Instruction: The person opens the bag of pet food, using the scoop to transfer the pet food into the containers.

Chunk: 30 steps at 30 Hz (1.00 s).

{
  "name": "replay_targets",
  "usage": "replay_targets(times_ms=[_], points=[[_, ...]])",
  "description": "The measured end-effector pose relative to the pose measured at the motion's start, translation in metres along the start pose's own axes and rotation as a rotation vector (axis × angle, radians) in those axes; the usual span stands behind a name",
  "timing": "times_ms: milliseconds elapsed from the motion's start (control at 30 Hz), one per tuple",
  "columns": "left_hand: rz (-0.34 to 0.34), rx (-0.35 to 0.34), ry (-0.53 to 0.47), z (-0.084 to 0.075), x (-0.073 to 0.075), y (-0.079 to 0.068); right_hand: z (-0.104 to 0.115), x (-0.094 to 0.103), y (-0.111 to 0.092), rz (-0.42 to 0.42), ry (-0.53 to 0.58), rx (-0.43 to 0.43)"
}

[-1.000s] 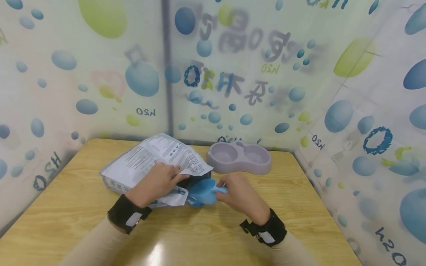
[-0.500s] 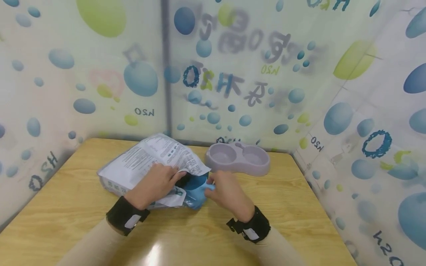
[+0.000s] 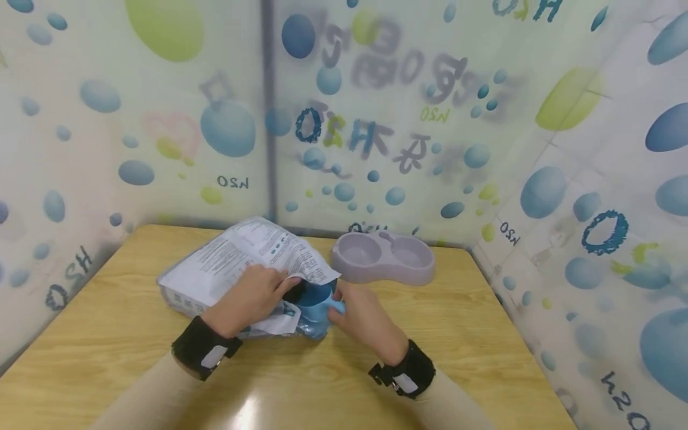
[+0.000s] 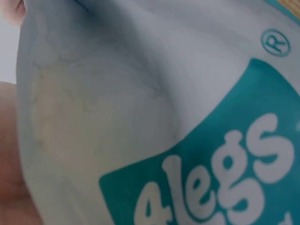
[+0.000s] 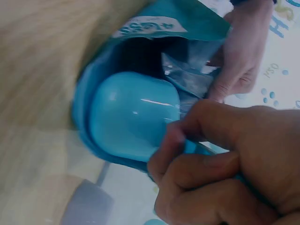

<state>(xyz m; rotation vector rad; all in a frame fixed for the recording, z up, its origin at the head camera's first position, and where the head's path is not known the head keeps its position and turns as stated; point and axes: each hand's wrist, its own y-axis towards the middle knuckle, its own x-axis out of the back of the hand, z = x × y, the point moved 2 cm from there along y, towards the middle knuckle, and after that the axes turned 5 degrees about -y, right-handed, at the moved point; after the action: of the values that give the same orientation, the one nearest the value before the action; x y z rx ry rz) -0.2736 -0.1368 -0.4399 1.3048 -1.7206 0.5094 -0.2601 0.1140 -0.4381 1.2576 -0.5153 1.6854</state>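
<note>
A white printed bag [image 3: 220, 263] lies on its side on the table with its mouth facing right. My left hand [image 3: 257, 294] grips the bag at the edge of the mouth and keeps it parted. In the left wrist view the bag's front [image 4: 197, 122] fills the picture, with a teal "4legs" label. My right hand [image 3: 365, 319] pinches the handle of a blue scoop [image 3: 316, 303]. From the right wrist view, the scoop's rounded bowl [image 5: 133, 112] sits within the bag's mouth, and dark space lies behind it. Whatever the bag contains is hidden.
A greyish-purple double pet bowl [image 3: 395, 275] stands behind and to the right of the bag. The wooden table [image 3: 301, 388] meets patterned curtain-like walls [image 3: 333, 179] at the back and sides.
My right hand has moved left, taking the scoop from in front of the bag's mouth to inside it. My left hand has kept its hold on the bag, almost unmoved.
</note>
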Motion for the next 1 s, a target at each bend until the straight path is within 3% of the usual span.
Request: replay_targets(times_ms=[500,767,1000], points=[[-0.020,0.024,-0.009,-0.001,0.005,-0.003,-0.007,-0.016,0.002,0.019,-0.002,0.077],[-0.011,0.028,-0.013,0.000,0.001,-0.002,-0.014,-0.019,0.000,0.093,0.054,-0.009],[-0.005,0.028,-0.022,0.000,0.001,-0.001,-0.018,-0.011,-0.002,0.142,0.073,-0.035]])
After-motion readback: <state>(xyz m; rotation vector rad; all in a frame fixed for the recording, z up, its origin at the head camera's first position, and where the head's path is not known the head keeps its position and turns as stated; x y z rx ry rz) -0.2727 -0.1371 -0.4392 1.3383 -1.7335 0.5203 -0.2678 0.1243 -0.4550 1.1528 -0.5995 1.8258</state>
